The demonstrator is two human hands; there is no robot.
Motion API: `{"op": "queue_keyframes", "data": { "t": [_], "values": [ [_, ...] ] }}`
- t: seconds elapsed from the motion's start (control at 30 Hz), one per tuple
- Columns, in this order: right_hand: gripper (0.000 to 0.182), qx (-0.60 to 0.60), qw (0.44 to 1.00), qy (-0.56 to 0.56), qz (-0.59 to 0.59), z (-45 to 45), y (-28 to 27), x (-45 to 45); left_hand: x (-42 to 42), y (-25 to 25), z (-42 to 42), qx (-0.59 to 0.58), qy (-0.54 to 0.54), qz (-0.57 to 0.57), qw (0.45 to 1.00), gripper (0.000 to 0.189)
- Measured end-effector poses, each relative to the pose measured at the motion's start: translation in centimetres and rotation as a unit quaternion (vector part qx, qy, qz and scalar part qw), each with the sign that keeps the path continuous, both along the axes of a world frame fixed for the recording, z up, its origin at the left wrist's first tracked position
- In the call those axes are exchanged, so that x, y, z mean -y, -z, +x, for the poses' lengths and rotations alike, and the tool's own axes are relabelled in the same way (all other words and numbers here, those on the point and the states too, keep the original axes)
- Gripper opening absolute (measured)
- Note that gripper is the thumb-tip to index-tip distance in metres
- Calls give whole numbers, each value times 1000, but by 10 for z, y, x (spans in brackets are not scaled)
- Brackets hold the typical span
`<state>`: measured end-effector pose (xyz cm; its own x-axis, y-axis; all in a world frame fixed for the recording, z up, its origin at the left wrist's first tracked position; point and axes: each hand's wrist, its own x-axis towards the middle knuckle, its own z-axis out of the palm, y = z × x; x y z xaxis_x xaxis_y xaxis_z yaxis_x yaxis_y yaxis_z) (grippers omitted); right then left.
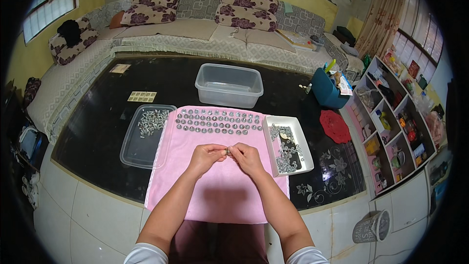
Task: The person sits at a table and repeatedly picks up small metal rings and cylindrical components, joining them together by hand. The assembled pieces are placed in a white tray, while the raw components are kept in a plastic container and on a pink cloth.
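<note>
My left hand (207,157) and my right hand (244,156) meet over a pink cloth (216,187), their fingertips pinching one small metal fastener (228,151); its exact shape is mostly hidden. Beyond them, rows of small round-based metal pieces (217,120) stand on the cloth. Left of the cloth, short metal screws or studs (152,121) lie in a shallow clear plastic lid (137,154), whose edge overlaps the cloth. At the right, a white open box (307,154) holds many small metal nuts (287,164).
An empty clear plastic tub (230,97) stands behind the cloth on the dark glossy table (176,77). Further right are a teal container (326,90) and a red mat (335,126). A shelf unit (395,124) and a waste bin (372,227) stand at the right.
</note>
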<state>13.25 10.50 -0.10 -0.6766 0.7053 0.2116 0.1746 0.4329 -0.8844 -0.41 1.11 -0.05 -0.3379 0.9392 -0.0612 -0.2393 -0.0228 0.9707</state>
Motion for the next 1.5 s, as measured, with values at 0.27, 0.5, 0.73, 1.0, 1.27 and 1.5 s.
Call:
{"op": "queue_keyframes", "data": {
  "t": [0.27, 0.5, 0.73, 1.0, 1.27, 1.5],
  "values": [
    [27, 15, 1000, -1, -6, 1, -3, 2, 1, -3, 1, -3, 7, -8, 1000, 20],
    [20, -7, 1000, -4, 6, 1, -4, 4, 1, -3, -1, -7, 7, -6, 1000, 20],
    [12, -55, 998, -7, 44, 4, -16, 11, 1, -5, 0, 1, 2, -4, 1000, 19],
    [12, -46, 993, 6, 108, 3, -18, 12, 1, -4, -1, 9, 4, -5, 1000, 18],
    [14, -43, 988, 7, 149, 3, -18, 11, 1, -2, -1, 4, 2, -2, 1000, 18],
    [14, -37, 985, 7, 166, 4, -20, 12, 1, -3, -1, 6, 5, -6, 1000, 18]
  ]
}}
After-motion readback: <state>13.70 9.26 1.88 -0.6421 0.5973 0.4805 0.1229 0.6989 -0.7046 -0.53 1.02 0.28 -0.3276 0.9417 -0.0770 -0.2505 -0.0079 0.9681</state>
